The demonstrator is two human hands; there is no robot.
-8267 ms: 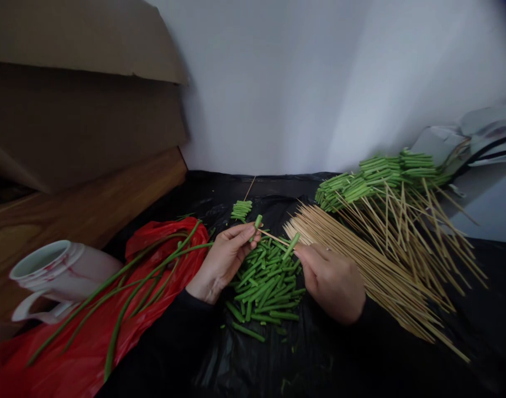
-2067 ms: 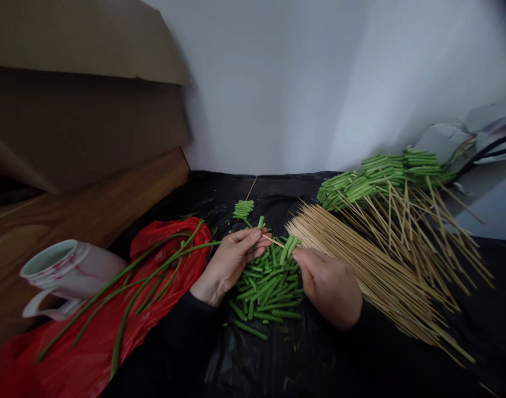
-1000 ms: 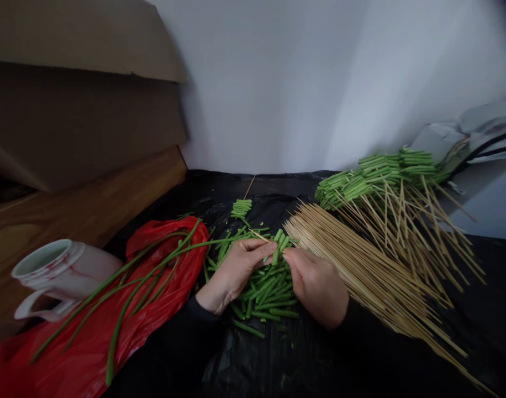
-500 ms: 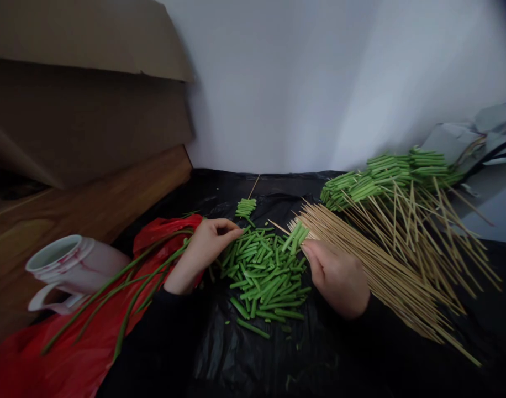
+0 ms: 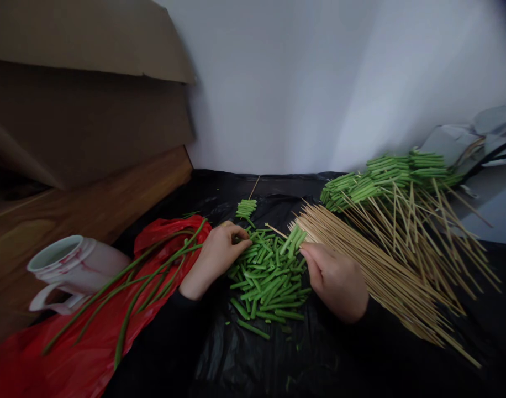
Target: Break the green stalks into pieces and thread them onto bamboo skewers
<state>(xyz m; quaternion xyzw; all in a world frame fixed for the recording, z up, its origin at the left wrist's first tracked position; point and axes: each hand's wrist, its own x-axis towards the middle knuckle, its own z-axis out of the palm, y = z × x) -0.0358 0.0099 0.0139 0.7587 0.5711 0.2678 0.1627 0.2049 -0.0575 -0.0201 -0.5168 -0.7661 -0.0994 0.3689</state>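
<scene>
My right hand (image 5: 335, 279) pinches a bamboo skewer threaded with a few green stem pieces (image 5: 293, 240); its bare tip points up and left. On the left edge of the pile of cut green pieces (image 5: 269, 282), my left hand (image 5: 222, 251) has thumb and fingers curled together; whatever lies between them is hidden. Behind the pile lies a skewer with a row of green pieces (image 5: 246, 208). Many bare skewers (image 5: 360, 260) are spread beside my right hand. Finished-looking rows of skewered green pieces (image 5: 388, 174) are stacked at the back right.
A red plastic bag (image 5: 153, 226) with long green stems lies at the left, next to a white mug (image 5: 81, 265). A cardboard box (image 5: 91, 110) stands at the back left. Black plastic sheet (image 5: 232, 359) covers the surface, and a pale wall (image 5: 278, 83) rises behind.
My left hand has moved slightly right and down over the pile's edge. My right hand and its skewer have shifted slightly left.
</scene>
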